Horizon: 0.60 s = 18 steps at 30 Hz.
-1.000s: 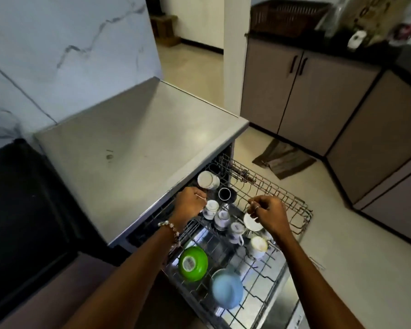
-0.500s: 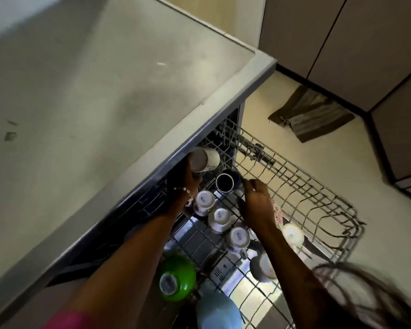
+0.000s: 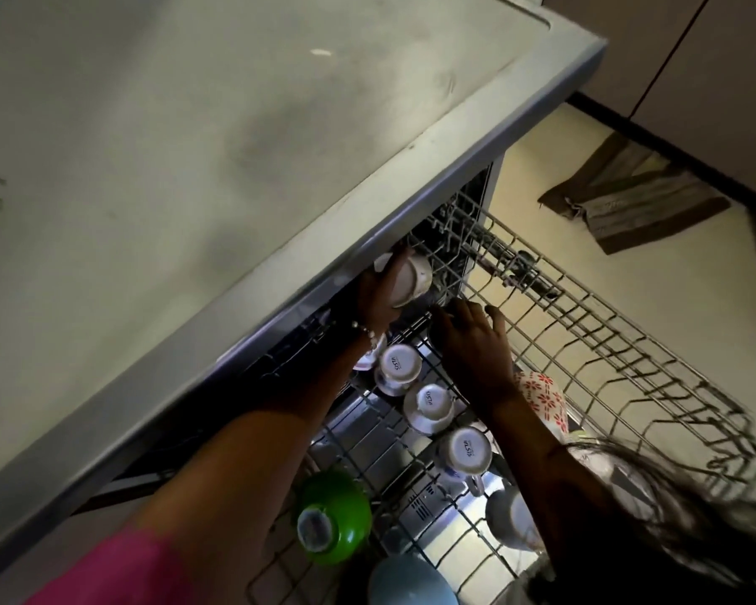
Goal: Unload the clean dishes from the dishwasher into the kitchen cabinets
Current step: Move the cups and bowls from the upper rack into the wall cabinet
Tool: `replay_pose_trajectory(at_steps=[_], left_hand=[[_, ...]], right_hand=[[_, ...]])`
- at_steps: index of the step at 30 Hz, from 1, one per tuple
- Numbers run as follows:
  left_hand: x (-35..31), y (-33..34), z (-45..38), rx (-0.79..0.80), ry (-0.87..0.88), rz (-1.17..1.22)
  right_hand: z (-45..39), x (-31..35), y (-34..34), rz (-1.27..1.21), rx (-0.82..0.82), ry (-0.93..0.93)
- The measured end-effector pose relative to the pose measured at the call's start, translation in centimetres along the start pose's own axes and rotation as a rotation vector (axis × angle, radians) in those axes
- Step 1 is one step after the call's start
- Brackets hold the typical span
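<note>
Both hands have reached deeper into the wire dishwasher rack (image 3: pixel 607 342). Left hand (image 3: pixel 378 294) grips a white ceramic cup (image 3: pixel 411 277); right hand (image 3: pixel 472 338) lies spread, fingers relaxed, beside it.

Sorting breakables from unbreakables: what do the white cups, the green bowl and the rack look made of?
White cups: likely glazed ceramic, with glossy bases and printed maker's marks. Green bowl: glossy, maybe plastic or melamine; can't tell. Rack: coated metal wire, a thin grey grid.
</note>
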<state>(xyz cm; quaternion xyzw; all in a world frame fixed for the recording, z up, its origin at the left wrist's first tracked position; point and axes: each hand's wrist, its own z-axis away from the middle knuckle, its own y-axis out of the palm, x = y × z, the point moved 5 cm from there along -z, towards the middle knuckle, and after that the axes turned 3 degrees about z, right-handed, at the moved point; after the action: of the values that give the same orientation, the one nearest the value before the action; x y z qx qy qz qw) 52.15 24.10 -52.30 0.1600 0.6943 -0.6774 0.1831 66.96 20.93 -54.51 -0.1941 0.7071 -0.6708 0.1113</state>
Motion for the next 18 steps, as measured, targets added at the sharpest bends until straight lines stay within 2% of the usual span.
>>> replay_pose_trajectory(at_steps=[3, 4, 9, 11, 14, 18], left_hand=[[-2.3, -2.1, 1.4, 0.042, -0.01, -0.003], [-2.6, -2.8, 1.9, 0.001, 0.008, -0.011], [-5.1, -6.8, 5.7, 0.028, -0.072, 0.058], [-6.1, -8.3, 8.0, 0.058, -0.109, 0.076], [-7.5, -11.1, 12.1, 0.053, -0.085, 0.106], [-8.3, -17.7, 19.2, -0.106, -0.043, 0.246]], right_hand=[[1.0, -0.3, -1.6, -0.07, -0.057, 0.071], [1.4, -0.3, -2.5, -0.117, -0.039, 0.113], [4.5, -0.3, -8.2, -0.36, 0.169, 0.34], [6.1, -0.2, -10.9, -0.429, 0.156, 0.423], [8.6, 0.6, -14.9, -0.451, 0.107, 0.42], [12.4, 3.0, -21.0, -0.508, 0.007, 0.388]])
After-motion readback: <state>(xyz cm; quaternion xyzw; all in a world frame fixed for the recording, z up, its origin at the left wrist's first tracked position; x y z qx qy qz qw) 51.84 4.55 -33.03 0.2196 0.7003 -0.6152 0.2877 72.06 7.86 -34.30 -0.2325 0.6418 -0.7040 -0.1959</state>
